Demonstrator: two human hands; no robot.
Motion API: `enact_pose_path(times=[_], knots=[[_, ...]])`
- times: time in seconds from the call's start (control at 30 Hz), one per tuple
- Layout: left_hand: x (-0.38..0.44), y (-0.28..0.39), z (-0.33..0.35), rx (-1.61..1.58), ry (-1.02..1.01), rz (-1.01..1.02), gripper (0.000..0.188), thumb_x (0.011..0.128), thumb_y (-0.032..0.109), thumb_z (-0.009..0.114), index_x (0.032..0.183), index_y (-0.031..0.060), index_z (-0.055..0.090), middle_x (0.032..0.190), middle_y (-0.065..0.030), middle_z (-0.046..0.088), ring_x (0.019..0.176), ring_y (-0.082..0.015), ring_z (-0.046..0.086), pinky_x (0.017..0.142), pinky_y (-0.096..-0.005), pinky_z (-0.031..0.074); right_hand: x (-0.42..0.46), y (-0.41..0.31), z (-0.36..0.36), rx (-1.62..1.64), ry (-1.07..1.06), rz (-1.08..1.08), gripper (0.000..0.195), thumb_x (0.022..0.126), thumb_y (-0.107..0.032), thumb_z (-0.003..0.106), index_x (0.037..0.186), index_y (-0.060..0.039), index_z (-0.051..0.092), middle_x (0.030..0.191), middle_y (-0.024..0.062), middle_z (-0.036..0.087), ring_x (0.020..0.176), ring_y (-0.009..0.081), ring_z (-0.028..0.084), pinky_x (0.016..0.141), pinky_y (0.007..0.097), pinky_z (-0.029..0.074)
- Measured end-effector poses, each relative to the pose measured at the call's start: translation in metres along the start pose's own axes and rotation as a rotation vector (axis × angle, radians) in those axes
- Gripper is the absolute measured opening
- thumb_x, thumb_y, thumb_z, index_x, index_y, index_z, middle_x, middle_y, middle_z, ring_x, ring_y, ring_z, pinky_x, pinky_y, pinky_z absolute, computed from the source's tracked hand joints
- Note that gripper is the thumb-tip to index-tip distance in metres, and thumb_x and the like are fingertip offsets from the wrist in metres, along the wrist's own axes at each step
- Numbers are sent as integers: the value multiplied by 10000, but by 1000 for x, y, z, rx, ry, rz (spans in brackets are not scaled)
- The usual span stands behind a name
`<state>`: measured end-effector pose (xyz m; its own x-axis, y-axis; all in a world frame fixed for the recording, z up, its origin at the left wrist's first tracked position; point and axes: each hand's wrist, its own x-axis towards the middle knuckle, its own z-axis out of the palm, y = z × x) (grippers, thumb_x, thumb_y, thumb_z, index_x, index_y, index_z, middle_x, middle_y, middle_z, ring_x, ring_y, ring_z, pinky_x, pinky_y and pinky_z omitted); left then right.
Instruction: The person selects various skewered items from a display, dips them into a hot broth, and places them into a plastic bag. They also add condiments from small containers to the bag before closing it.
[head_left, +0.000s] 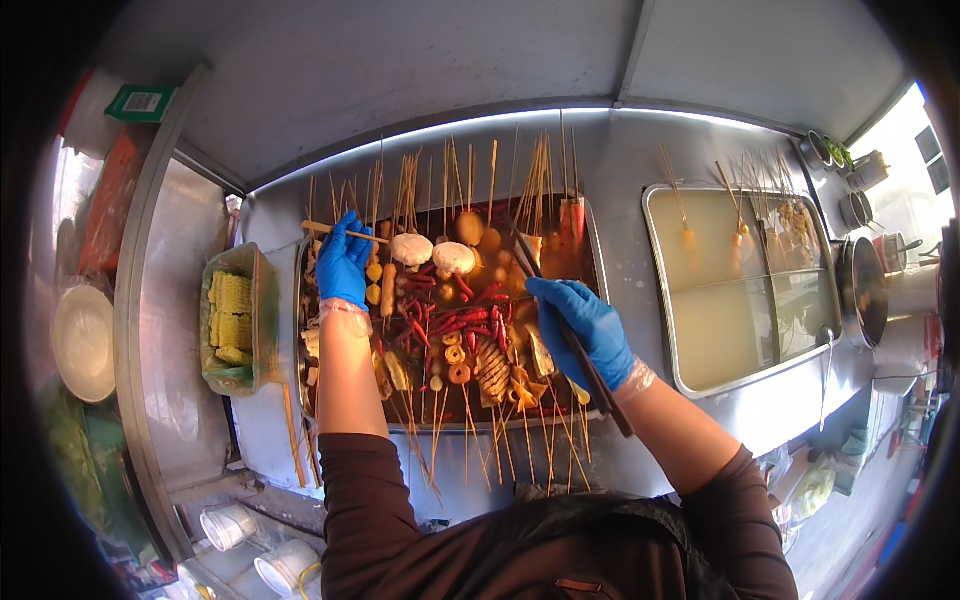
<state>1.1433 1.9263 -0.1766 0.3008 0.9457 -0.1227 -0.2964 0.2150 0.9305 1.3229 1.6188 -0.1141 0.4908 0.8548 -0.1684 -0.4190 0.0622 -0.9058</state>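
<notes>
My left hand (344, 260), in a blue glove, grips a flat wooden skewer (319, 226) above the left part of a tray of dark red broth. Two round, pale pieces of food (412, 250) are at the right of that skewer. In my right hand (586, 327), also gloved in blue, is a pair of long dark chopsticks (571, 337), their tips over the upper right of the broth. Red dried chillies (469, 321) float in the middle. Around them lie skewered eggs (469, 228), sausages (388, 289) and a scored brown piece (493, 370). Thin bamboo skewers stick out over both long edges.
At the right, a steel tray of cloudy broth (667, 315) holds more skewers. A lined green basket (265, 330) of yellow blocks stands at the left. Beyond the right tray are a dark round pot (862, 292) and small metal containers (852, 210). White buckets (227, 527) stand lower left.
</notes>
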Motion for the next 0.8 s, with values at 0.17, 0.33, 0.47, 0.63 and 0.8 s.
enact_pose_path(times=[0.17, 0.33, 0.47, 0.63, 0.8], knots=[[1, -1, -1, 3, -4, -21, 299, 920, 256, 525, 1121, 54, 615, 1049, -77, 627, 942, -208, 618, 813, -310, 509, 15, -1, 0, 190, 33, 297, 222, 881, -263, 587, 878, -42, 581, 622, 32, 548, 487, 98, 471, 472, 210, 386], [0, -2, -3, 23, 5, -11, 302, 920, 259, 524, 1121, 51, 611, 1064, -81, 621, 965, -217, 610, 828, -314, 505, 13, 16, -1, -101, 40, -218, 204, 888, -215, 569, 946, -24, 611, 650, 33, 552, 515, 95, 486, 489, 204, 393], [-2, -1, 3, 23, 28, 0, 297, 920, 256, 524, 1116, 51, 613, 1065, -82, 618, 967, -221, 610, 829, -317, 502, 12, 26, -4, 30, 53, -57, 198, 899, -202, 553, 960, -27, 623, 684, 40, 556, 544, 94, 500, 500, 198, 399], [1, -4, 3, 7, 16, -23, 290, 922, 246, 519, 1117, 53, 612, 1069, -74, 611, 972, -218, 606, 833, -317, 496, -11, 19, 8, 336, 24, 362, 214, 900, -243, 556, 950, -44, 613, 663, 31, 536, 542, 101, 495, 492, 210, 395], [4, -8, 24, 47, -18, -23, 286, 925, 248, 514, 1110, 54, 616, 1059, -73, 612, 962, -208, 606, 828, -318, 496, 2, 29, -3, 302, 21, 395, 202, 906, -140, 536, 1040, -6, 605, 722, 5, 548, 601, 70, 501, 527, 179, 407]])
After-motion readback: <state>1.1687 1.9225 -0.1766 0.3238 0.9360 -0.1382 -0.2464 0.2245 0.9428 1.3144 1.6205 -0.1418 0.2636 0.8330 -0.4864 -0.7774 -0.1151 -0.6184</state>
